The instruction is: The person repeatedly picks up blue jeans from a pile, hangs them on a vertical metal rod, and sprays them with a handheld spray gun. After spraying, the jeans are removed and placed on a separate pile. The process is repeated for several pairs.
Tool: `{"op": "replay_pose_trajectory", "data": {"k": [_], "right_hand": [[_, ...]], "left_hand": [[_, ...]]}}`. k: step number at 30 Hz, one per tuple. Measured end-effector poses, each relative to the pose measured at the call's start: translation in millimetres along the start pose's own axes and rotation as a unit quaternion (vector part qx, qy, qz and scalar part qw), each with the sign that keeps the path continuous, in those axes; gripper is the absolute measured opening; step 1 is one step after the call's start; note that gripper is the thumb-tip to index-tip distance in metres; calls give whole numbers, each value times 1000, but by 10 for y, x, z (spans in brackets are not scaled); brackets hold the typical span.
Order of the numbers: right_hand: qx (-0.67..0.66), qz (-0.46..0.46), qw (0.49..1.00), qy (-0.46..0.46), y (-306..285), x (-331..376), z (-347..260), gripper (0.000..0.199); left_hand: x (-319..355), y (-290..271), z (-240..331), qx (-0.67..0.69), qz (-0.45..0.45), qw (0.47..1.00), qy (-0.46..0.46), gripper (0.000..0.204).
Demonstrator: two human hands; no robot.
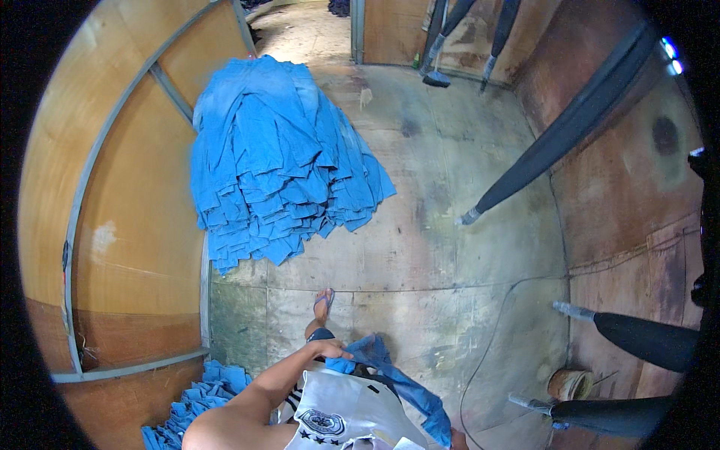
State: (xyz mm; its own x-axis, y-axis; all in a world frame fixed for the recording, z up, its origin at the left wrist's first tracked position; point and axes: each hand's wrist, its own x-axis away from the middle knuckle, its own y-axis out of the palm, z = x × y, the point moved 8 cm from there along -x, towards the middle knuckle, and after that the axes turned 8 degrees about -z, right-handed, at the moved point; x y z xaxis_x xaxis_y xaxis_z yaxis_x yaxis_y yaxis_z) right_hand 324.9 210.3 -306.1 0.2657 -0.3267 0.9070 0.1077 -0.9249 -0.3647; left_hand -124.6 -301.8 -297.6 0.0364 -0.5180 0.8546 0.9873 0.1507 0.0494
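A blue denim garment (401, 379) stretches across the front of my body, down toward the lower right. My left hand (328, 349) is closed on its upper left end, close to my waist. At the bottom edge, only a small part of my right hand (457, 439) shows, against the garment's other end; the cloth hangs drawn between the two hands. Ahead on the left, a large heap of blue denim garments (277, 157) lies stacked on the floor. A smaller pile of similar blue garments (199, 397) sits beside my left arm.
Dark leg-shaped forms with grey tips (562, 127) jut from the right wall (637, 150), two more lower down near a bucket (570, 384). A cable (491, 337) crosses the floor. Wood panels (142, 217) stand left; a broom (436, 78) leans at the back beside a doorway.
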Motion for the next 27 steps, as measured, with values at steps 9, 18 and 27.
{"op": "replay_pose_trajectory", "data": {"k": [9,18,27], "right_hand": [[-130,-19,976,-176,-62,372,-3458,34],[-173,29,718,-673,811,3119,-9493,31],[-152,-118,642,-742,2396,4904,-10773,16]], "left_hand": [[366,-1448,-729,569,189,789,138,34],[4966,-5226,-312,371,617,581,380,36],[8689,-4920,-2040,384,676,396,488,33]]}}
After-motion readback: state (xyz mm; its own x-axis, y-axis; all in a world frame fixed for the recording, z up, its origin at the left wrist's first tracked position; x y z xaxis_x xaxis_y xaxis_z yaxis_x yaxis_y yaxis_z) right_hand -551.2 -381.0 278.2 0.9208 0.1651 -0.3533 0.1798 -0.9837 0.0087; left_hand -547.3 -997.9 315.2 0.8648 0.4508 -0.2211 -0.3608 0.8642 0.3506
